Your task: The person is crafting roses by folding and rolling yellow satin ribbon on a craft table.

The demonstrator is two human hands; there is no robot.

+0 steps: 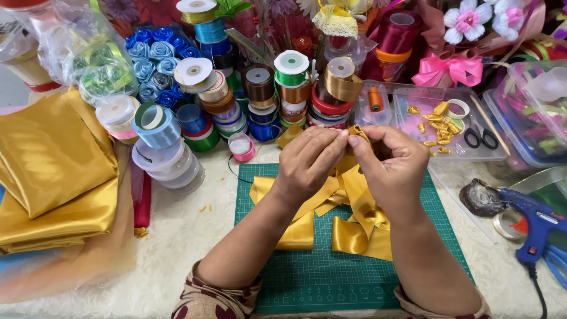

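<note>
Gold satin ribbon [354, 131] being pinched and folded btwn both hands, above green cutting mat [331, 266].
L hand [310, 162] and R hand [390, 165] are both closing fingertips on the ribbon fold, prob. to keep the crease tight; loose ribbon tails [348, 218] are trailing down onto the mat under the wrists. Ribbon spools [260, 88] behind, blue glue gun [534, 221] to the R.
</note>
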